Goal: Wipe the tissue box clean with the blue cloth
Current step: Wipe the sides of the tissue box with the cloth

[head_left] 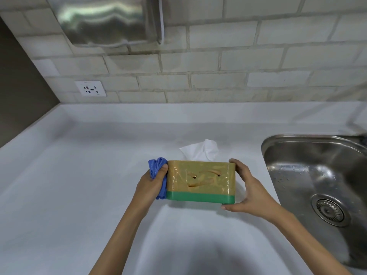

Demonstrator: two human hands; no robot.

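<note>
The tissue box is tan with a green band along its near edge and a shiny film over its surface. It is held up in front of me above the counter, one broad face turned toward me. A white tissue sticks out past its far edge. My left hand grips the bunched blue cloth and presses it against the box's left end. My right hand clasps the box's right end, thumb below and fingers over the top corner.
A white countertop spreads below and to the left. A steel sink with a drain strainer lies at the right. The tiled wall behind carries a power socket and a metal dispenser above.
</note>
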